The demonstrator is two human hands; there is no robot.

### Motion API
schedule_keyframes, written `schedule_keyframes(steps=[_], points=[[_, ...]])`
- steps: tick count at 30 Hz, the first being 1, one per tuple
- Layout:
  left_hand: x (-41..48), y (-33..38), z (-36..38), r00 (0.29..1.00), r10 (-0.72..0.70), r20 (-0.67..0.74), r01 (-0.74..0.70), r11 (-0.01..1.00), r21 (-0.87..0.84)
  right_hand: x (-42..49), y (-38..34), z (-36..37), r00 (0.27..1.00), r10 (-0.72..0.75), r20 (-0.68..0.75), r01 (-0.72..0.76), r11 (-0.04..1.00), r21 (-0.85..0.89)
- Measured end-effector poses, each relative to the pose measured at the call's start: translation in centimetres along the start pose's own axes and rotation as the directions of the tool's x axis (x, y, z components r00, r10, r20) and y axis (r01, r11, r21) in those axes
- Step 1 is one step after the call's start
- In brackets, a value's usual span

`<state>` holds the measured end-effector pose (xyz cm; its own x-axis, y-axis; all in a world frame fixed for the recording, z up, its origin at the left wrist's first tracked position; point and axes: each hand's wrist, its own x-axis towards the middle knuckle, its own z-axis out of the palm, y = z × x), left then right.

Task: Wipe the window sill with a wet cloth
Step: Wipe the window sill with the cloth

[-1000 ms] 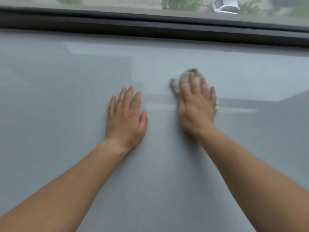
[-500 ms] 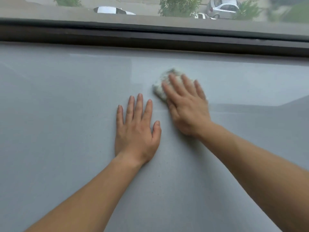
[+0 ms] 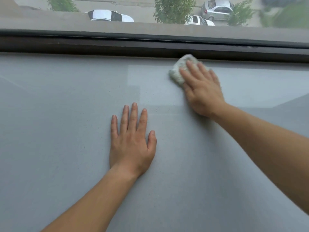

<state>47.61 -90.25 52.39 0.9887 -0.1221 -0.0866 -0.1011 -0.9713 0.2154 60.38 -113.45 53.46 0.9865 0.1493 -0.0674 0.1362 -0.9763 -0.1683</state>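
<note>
Cloth [image 3: 178, 72] sits under right hand [image 3: 203, 92], fingers straight; left hand [image 3: 132, 143] rests flat on sill [image 3: 50, 131], fingers apart.

Grey sill [image 3: 66, 114] (faintly speckled); whitish cloth [image 3: 178, 71]; dark frame [image 3: 100, 46].

Soft window daylight, slight motion blur

My right hand [image 3: 203, 92] covers most of cloth [image 3: 178, 71]; its visible edge blurred. Both my forearms [image 3: 93, 203] run off picture edge. Outside, top right, greenery [image 3: 284, 15] smeared.
</note>
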Motion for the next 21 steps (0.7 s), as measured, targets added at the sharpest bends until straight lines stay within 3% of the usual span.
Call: schedule_keyframes(steps=[4, 8, 10, 12, 14, 15, 17, 19, 21], points=[[0.0, -0.1, 0.1, 1.000, 0.003, -0.008, -0.003, 1.000, -0.004, -0.5, 6.1, -1.1, 0.986, 0.158, -0.044, -0.156, 0.987, 0.040], [0.0, 0.0, 0.0, 1.000, -0.001, -0.008, 0.001, 1.000, 0.001, -1.4, 4.9, -0.7, 0.896, 0.431, -0.103, -0.421, 0.901, 0.105], [0.0, 0.1, -0.1, 1.000, -0.009, 0.002, 0.009, 1.000, 0.007, -2.6, 2.6, 0.1, 0.920, 0.379, -0.100, -0.375, 0.925, 0.059], [0.1, 0.1, -0.2, 1.000, -0.005, 0.000, 0.005, 1.000, -0.001, -4.4, 2.0, 0.4, 0.985, 0.162, -0.052, -0.162, 0.987, 0.005], [0.0, -0.1, -0.4, 1.000, 0.005, -0.015, -0.006, 0.998, -0.055, -5.0, 4.4, -0.5, 0.999, 0.033, 0.001, -0.033, 0.999, -0.003], [-0.2, -0.2, -0.6, 0.999, 0.012, -0.031, -0.015, 0.995, -0.097, -4.6, 6.1, -1.0, 0.999, 0.049, 0.005, -0.049, 0.999, -0.005], [-1.3, 0.3, -0.9, 0.997, 0.025, -0.066, -0.036, 0.985, -0.170, -3.5, 8.5, -1.6, 0.976, 0.218, -0.011, -0.218, 0.976, 0.016], [-3.2, 2.1, -0.8, 0.997, 0.017, -0.079, -0.034, 0.977, -0.213, -3.6, 7.5, -1.4, 0.937, 0.346, -0.042, -0.344, 0.938, 0.046], [-5.0, 4.7, -0.3, 0.998, -0.020, -0.067, 0.004, 0.972, -0.236, -5.7, 4.5, -0.4, 0.958, 0.280, -0.065, -0.278, 0.960, 0.040]])
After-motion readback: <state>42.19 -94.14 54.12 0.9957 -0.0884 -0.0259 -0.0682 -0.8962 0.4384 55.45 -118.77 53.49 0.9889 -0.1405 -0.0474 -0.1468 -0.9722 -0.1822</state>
